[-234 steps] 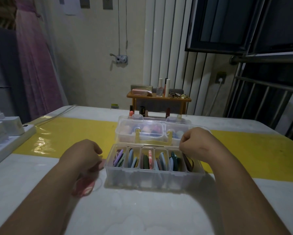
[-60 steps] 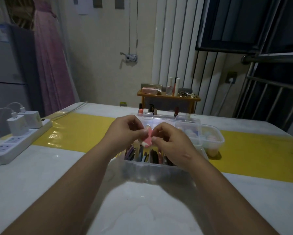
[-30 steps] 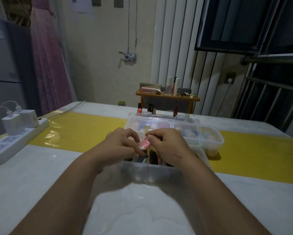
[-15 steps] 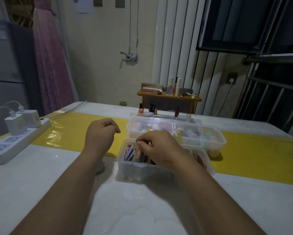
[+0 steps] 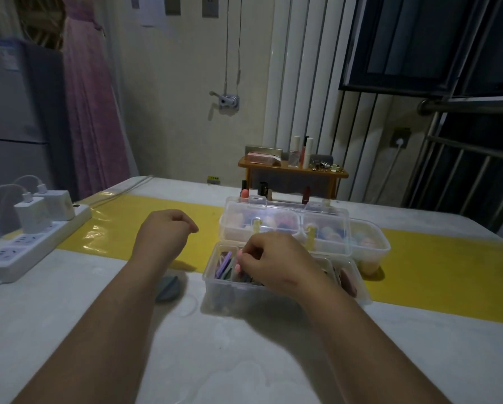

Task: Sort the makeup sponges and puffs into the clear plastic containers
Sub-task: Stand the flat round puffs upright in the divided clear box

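Head view: right hand [image 5: 276, 261] grip pinches pink puff [image 5: 239, 253] in near container [image 5: 232, 293]; left hand [image 5: 164, 233] curled, empty.

left hand [image 5: 166, 232] curled, right hand [image 5: 273, 259] pinching pink puff [image 5: 238, 255]

On my feed I count three clear plastic containers [image 5: 235, 293] on the white-and-yellow desk [image 5: 244, 360], one grey round puff [image 5: 168, 287] lying loose, one pink sponge [image 5: 239, 255] in the right hand [image 5: 273, 258], and two white chargers [image 5: 31, 218] on one white power strip [image 5: 25, 252].
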A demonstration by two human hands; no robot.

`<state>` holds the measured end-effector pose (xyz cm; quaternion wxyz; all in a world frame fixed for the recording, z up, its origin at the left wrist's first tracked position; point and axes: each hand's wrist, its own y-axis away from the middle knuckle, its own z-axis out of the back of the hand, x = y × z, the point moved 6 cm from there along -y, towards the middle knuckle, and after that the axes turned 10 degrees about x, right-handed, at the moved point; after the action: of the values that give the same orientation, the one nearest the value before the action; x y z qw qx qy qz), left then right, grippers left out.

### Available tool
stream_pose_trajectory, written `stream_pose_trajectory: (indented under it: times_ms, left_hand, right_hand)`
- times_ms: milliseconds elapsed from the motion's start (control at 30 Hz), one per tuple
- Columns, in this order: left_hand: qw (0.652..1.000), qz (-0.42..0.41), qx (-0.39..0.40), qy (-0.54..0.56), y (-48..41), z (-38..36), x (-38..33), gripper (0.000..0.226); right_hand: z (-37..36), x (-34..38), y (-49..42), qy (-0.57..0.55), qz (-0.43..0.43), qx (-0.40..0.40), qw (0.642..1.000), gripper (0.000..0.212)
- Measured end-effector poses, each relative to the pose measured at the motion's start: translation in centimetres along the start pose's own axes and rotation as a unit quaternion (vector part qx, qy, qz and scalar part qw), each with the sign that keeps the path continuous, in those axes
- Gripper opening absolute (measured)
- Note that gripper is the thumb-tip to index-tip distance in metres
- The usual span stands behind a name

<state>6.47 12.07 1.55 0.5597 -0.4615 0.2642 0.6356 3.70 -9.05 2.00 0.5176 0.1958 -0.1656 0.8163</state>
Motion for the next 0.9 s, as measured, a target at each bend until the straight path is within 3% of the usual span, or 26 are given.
stream_pose_trajectory:
  times_ms: [133,233,433,600,767,900]
  left_hand:
    - [0.998,0.006,0.018,-0.056,-0.5,0.9,-0.2,0.031]
    - [0.983,0.032,0.054,-0.173,-0.5,0.7,0.0,0.031]
    - [0.890,0.057,0.190,-0.412,0.3,-1.3,2.2,0.013]
    - [0.865,0.073,0.273,-0.414,1.0,-2.0,2.9,0.013]
    - [0.851,0.041,0.292,-0.434,1.9,-2.3,2.5,0.016]
    - [0.892,0.000,0.249,-0.377,1.2,-1.7,2.2,0.009]
  right_hand:
    - [0.0,-0.1,0.0,-0.029,0.000,-0.017,0.999,0.014]
    - [0.1,0.1,0.1,-0.026,0.001,-0.025,0.999,0.019]
    - [-0.3,0.4,0.0,0.015,-0.017,0.009,1.000,0.019]
    - [-0.6,0.2,-0.4,0.053,-0.041,0.016,0.998,0.019]
    - [-0.1,-0.3,0.1,-0.023,-0.016,-0.034,0.999,0.014]
    - [0.5,-0.4,0.0,-0.060,0.009,-0.043,0.997,0.020]
